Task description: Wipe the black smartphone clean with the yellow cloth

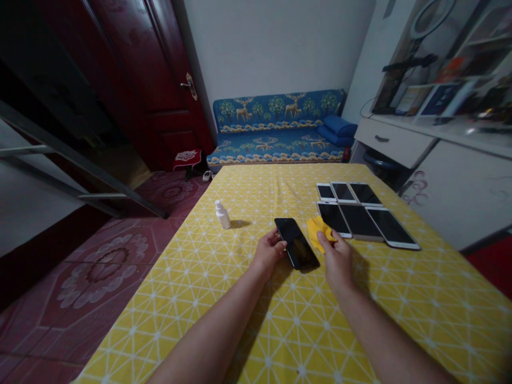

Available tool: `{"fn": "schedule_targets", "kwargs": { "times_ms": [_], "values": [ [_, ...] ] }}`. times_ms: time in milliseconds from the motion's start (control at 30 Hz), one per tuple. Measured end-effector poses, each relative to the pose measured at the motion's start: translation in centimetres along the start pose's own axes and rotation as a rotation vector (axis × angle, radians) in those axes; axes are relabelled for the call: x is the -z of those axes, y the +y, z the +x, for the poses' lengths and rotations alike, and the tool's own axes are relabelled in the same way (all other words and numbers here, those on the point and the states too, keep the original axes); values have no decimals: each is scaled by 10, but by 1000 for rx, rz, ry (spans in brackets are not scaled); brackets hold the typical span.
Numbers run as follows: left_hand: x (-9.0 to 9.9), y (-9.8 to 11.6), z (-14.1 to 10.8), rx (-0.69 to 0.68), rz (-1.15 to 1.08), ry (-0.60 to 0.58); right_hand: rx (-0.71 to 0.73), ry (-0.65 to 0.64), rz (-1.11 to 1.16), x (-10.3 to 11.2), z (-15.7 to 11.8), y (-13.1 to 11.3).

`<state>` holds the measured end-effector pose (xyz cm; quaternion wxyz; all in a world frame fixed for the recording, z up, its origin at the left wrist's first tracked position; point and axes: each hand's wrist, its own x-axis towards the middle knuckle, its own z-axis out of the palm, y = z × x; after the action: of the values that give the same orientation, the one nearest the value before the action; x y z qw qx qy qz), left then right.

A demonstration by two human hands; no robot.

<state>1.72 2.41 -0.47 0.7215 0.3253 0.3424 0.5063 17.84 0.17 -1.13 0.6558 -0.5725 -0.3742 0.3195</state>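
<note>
A black smartphone (296, 244) is gripped along its left edge by my left hand (271, 249), thumb on the front and fingers underneath. Its dark screen faces up, slightly tilted, close above the table. To the right of the phone, my right hand (335, 253) pinches a crumpled yellow cloth (317, 233) between thumb and fingers. A small gap separates the cloth from the phone. On the left a white spray bottle (223, 215) stands upright on the table.
Several phones and tablets lie in two rows at the right, including a white-framed tablet (393, 228) and a small white phone (326, 191). They rest on a yellow patterned tablecloth (224, 298). Beyond the table are a blue sofa (276, 141) and a white cabinet (460, 170).
</note>
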Motion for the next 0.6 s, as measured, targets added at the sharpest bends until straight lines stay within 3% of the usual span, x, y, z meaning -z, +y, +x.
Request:
{"fn": "schedule_targets", "kwargs": {
  "times_ms": [167, 333, 600],
  "values": [
    [0, 4, 0, -6, 93, 20, 2, 3, 28, -1, -1, 0],
    [4, 12, 3, -59, 118, -39, -18, -14, 17, 0, 0, 8],
    [15, 9, 18, -171, 210, 18, -35, -13, 4, -1, 2, 10]
  ]
}}
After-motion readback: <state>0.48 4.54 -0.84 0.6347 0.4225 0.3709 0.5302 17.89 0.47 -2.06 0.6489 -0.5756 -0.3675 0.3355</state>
